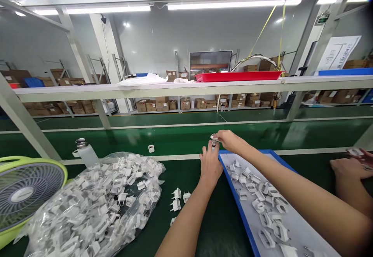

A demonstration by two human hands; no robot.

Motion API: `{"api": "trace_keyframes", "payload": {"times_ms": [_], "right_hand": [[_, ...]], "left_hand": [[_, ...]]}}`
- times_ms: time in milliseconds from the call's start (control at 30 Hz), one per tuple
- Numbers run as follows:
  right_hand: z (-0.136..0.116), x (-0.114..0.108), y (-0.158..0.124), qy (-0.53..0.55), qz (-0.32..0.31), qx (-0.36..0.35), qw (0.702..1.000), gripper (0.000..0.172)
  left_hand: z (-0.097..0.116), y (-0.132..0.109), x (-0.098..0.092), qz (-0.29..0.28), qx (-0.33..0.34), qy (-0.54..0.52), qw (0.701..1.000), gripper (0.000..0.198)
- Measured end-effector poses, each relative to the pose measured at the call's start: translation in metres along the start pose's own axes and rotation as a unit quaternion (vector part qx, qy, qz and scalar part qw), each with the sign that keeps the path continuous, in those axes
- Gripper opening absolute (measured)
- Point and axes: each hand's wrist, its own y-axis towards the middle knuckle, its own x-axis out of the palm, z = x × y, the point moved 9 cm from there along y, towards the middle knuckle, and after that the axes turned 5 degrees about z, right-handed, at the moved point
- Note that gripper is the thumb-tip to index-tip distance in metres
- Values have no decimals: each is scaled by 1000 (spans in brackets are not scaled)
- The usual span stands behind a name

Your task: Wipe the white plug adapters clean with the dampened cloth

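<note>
My left hand (210, 167) is at the far side of the green work surface, its fingers closed round a small bottle with a metal neck (214, 143), mostly hidden behind them. Right above that neck, my right hand (229, 140) pinches a small white piece (215, 136) whose kind I cannot make out. Under my right forearm lies a blue-rimmed tray (237, 206) holding many white plastic plug parts (259, 187). Several white plugs with pins (175, 204) lie on the surface left of my left forearm.
At left, a clear plastic bag (116, 202) is full of white plug parts. Behind it stands a white bottle with a metal top (89, 154), beside a green fan (29, 194). One white part (151, 148) lies alone. A co-worker's hands (351, 167) are at far right. A shelf (175, 90) crosses ahead.
</note>
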Motion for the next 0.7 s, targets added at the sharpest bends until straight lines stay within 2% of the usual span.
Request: {"api": "trace_keyframes", "payload": {"times_ms": [200, 333, 467, 600, 700], "right_hand": [[-11, -3, -4, -11, -22, 2, 1000, 27], [-19, -6, -10, -12, -30, 7, 999, 27], [-26, -5, -21, 1, -39, 14, 999, 26], [-27, -7, -25, 39, -29, 46, 998, 27], [-24, -20, -30, 104, 8, 97, 990, 27]], "left_hand": [[2, -1, -10, -2, 0, -17, 1000, 81], [1, -27, -29, -4, -5, -37, 999, 81], [-21, -88, -60, 30, -41, -113, 992, 61], [-75, -163, -87, 103, -164, -196, 961, 36], [-119, -217, -102, 176, -218, -227, 933, 33]]}}
